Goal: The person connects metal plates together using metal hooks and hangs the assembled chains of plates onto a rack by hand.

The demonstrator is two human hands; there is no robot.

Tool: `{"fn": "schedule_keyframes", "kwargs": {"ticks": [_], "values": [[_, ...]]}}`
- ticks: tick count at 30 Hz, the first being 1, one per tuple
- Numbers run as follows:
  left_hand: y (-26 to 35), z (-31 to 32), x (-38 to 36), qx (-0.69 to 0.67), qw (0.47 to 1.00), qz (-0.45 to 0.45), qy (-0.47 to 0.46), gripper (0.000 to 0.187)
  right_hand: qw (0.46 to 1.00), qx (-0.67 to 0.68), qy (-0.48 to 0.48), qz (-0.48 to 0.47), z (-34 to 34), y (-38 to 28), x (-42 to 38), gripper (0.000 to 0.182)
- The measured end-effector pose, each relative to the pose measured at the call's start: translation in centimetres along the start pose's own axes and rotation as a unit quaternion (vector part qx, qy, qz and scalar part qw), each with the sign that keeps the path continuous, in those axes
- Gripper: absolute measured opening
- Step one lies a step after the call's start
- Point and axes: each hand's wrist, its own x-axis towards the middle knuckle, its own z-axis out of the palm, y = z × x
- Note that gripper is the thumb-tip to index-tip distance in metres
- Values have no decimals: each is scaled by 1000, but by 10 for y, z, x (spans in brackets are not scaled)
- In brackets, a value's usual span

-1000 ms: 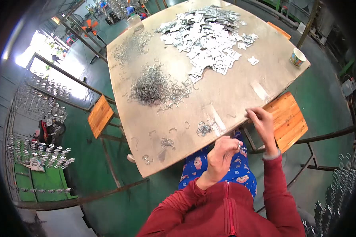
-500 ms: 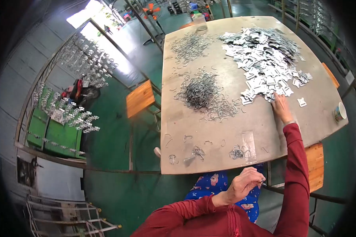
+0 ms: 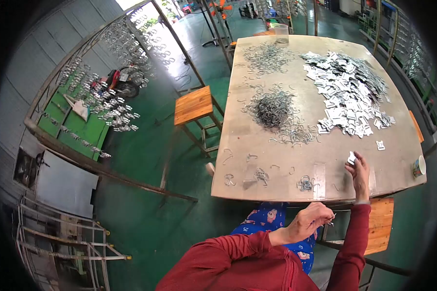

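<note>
My right hand (image 3: 360, 175) is above the near right part of the table, pinching a small flat metal plate (image 3: 351, 158) by its edge. Behind it spreads a big pile of similar plates (image 3: 345, 97), and one single plate (image 3: 380, 145) lies apart on the tabletop. In front of my body, just off the table edge, my left hand (image 3: 307, 223) is closed. A small shiny metal piece (image 3: 331, 220) pokes out from its fingertips, too small to make out fully. Curved wire hooks lie in a dense heap (image 3: 273, 109) left of the plates.
The table (image 3: 286, 167) carries more scattered hooks (image 3: 267, 57), a small near cluster (image 3: 305, 183), a clear container (image 3: 281, 34) and a paper cup (image 3: 418, 166). Wooden stools (image 3: 193, 105) stand around it. Racks with hanging metal parts (image 3: 112, 109) and a motorbike (image 3: 126, 81) are at left.
My right hand has pulled back from the pile toward me, bringing a metal plate with it. My left hand stays near my lap. The view has shifted a little.
</note>
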Motion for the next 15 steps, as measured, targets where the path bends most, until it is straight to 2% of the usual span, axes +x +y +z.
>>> {"fn": "schedule_keyframes", "kwargs": {"ticks": [2, 8, 11, 15], "values": [[4, 0, 0, -11, 1000, -19, 1, 10, 999, -28, -15, -20, 32, -17, -44, 55], [2, -1, 2, 0, 999, -36, 8, 12, 987, -122, -81, -71, 63, -45, -130, 66], [0, -3, 5, 16, 999, -40, 17, 13, 988, -110, -71, -79, 79, -61, -151, 70], [-3, -9, 6, 42, 999, -26, 12, 12, 989, -98, -52, -98, 86, -69, -158, 58]]}}
